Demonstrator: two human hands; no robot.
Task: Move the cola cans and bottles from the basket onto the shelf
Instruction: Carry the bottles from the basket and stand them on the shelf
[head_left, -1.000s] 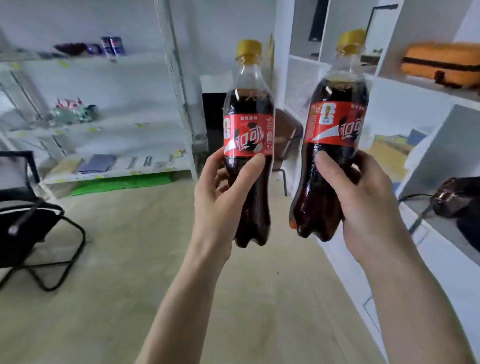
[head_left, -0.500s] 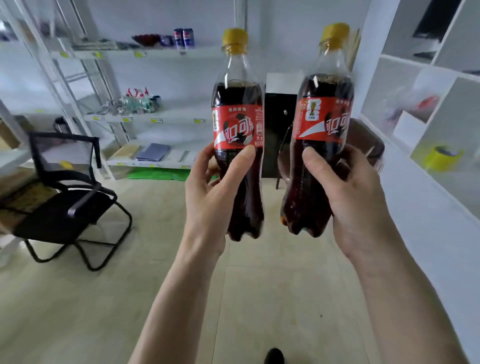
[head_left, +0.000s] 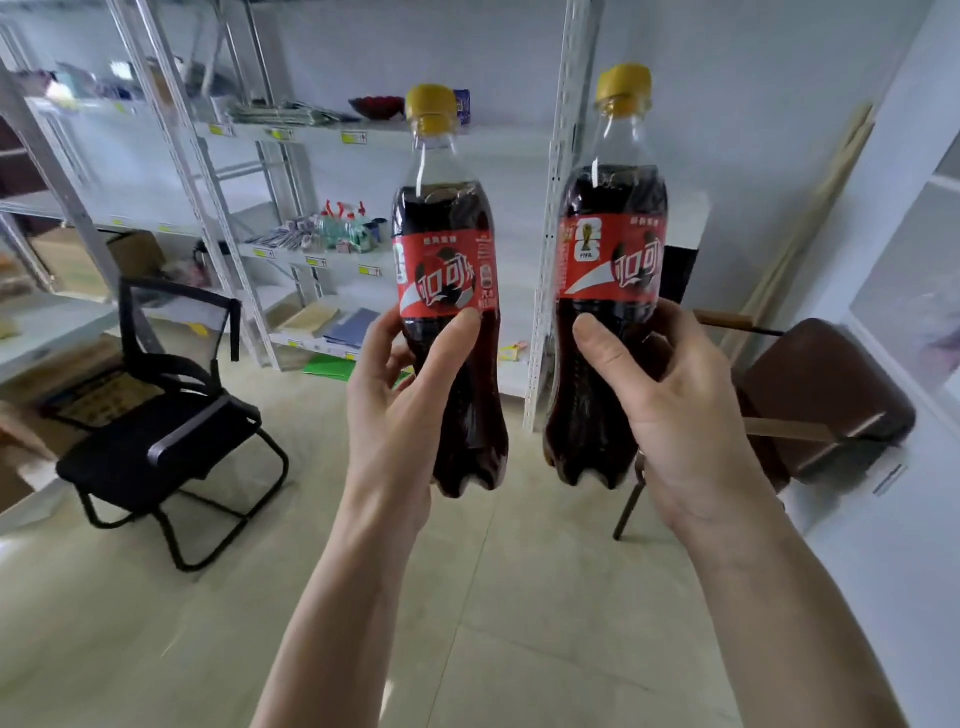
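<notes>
Left hand (head_left: 400, 410) clasped around yellow-capped plastic cola bottle (head_left: 449, 291), upright at 12 o'clock; right hand (head_left: 691, 421) clasped around second identical cola bottle (head_left: 608, 291) at 1 o'clock; white metal shelf (head_left: 322, 140) at 11 o'clock behind

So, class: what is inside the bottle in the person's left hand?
The left bottle, upright in the left hand, holds dark cola up to its shoulder, with a clear gap under the yellow cap. The red label and the fingers cover parts of the drink.
</notes>
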